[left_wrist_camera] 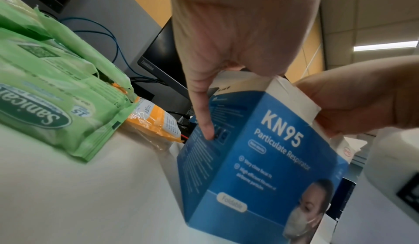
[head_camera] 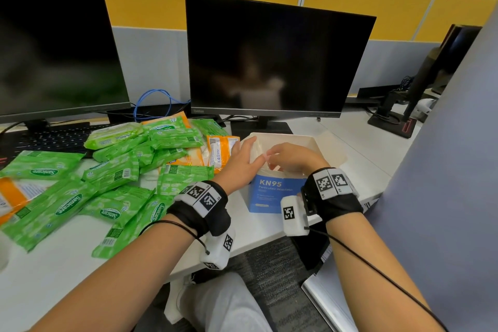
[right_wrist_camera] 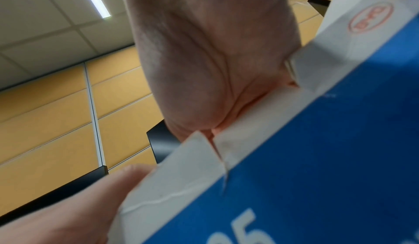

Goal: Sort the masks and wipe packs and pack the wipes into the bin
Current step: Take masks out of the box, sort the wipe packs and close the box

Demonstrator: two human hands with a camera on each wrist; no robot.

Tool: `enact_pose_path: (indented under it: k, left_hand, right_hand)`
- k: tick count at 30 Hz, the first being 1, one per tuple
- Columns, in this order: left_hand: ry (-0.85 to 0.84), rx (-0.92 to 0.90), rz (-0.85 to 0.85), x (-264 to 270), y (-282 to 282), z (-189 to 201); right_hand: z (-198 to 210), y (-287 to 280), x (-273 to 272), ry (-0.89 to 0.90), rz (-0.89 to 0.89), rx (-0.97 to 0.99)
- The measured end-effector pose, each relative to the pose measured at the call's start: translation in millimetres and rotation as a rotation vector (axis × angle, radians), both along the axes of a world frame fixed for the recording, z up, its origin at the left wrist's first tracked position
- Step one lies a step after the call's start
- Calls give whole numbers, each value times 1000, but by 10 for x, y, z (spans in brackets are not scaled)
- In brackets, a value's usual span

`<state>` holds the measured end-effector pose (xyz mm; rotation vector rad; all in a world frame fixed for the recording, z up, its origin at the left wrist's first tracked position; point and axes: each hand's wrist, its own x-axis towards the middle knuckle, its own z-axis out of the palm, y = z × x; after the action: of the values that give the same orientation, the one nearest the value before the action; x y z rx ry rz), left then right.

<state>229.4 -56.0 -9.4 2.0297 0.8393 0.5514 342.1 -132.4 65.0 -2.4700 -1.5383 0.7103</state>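
Note:
A blue KN95 mask box (head_camera: 275, 194) (left_wrist_camera: 260, 158) (right_wrist_camera: 317, 176) stands open-topped near the desk's front edge. My left hand (head_camera: 242, 162) grips its left wall, thumb (left_wrist_camera: 201, 104) down the outside and fingers over the rim. The fingers of my right hand (head_camera: 293, 156) (left_wrist_camera: 353, 101) (right_wrist_camera: 215, 59) curl over the front flap into the opening, where their tips are hidden. Several green wipe packs (head_camera: 67, 205) (left_wrist_camera: 45, 104) lie heaped to the left. Orange packs (head_camera: 221, 148) (left_wrist_camera: 154, 120) are mixed in, one beside the box.
Two dark monitors (head_camera: 275, 56) (head_camera: 54, 48) stand at the back, with a black keyboard (head_camera: 54, 140) and a blue cable (head_camera: 153, 100) behind the heap. A grey partition (head_camera: 444, 170) closes the right side. The desk edge (head_camera: 256, 245) runs just below the box.

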Motion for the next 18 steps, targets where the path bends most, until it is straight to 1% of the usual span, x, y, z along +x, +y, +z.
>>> enact_pose_path:
  k: [4,7,8,9,10,11,12,13,14,15,16,18]
  left_hand:
    - [-42,-6,50,-60,33,-14]
    - [-68,69,44,-170,69,76]
    - [-90,77,37,-230,69,133]
    - [-107,81,39,-306,82,183]
    - [-107,98,46,-383,109,222]
    - [-70,129,66,-469,161,241]
    - [2,173,95,-571,236,241]
    - [93,219,125,-674,320,226]
    - [188,254,146,-778,406,196]
    - [271,273,159,-886,486,159]
    - [345,278,161,-985,558,108]
    - [492,254,138,-1154,655,-27]
  right_hand:
    - [16,24,39,-35,-50,19]
    - [57,38,46,-9,-103,74]
    - [74,50,31,-31,-102,113]
    - [91,75,9,-71,-90,191]
    - [119,109,-22,-114,-75,311]
    - [148,133,-81,-130,-59,461]
    - [190,171,-179,-104,-44,624]
    - [242,197,-300,-50,-20,764]
    - [292,230,-438,19,24,862]
    - [330,268,-592,87,90,910]
    - [343,313,-750,131,156,906]
    - [248,455,-1036,163,230,752]
